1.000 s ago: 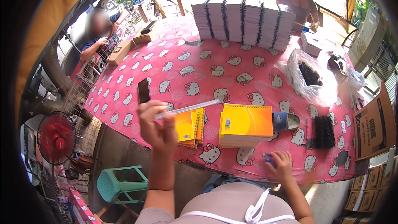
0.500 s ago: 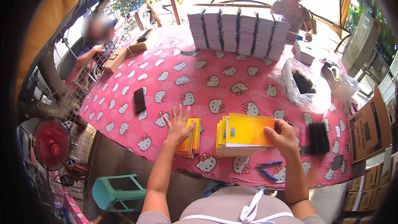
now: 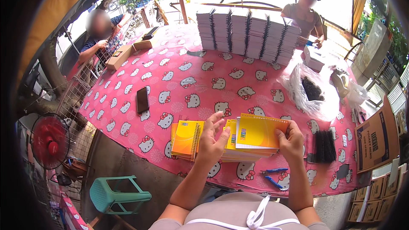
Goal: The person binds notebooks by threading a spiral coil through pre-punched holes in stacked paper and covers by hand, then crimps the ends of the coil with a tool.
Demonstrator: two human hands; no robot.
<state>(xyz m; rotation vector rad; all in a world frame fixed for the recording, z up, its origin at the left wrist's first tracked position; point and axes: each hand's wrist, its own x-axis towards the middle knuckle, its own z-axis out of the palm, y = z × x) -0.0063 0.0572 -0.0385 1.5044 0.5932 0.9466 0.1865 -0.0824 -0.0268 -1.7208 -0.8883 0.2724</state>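
Right hand: your right hand is pinched closed on the yellow pad, thumb across the front cover at its right edge, fingers behind.
Left hand: your left hand is open, fingers spread, no hold on anything; it's by the middle pile's left side, can't tell if it touches.
Yellow pad: over the middle pile, right in front of you, tilted a bit; row of holes along the top edge, no coil that I can make out.
Coiled, looks done: the left pile, yellow-orange covers, coil showing down the right side; count unclear.
Uncoiled, looks left: the pad you hold, and probably those under it; lower edges partly hidden, so not certain.
Black coils: loose bunch just right of your right hand, none in either hand.
Blue-handled tool: lying on the table cover near the front edge, handles apart, untouched; that's the cutter or pliers, too small to say.
Far side: tall stacks of bound pages, dark coils showing, well apart from you.
Overall: partway, judging by coiled versus uncoiled.
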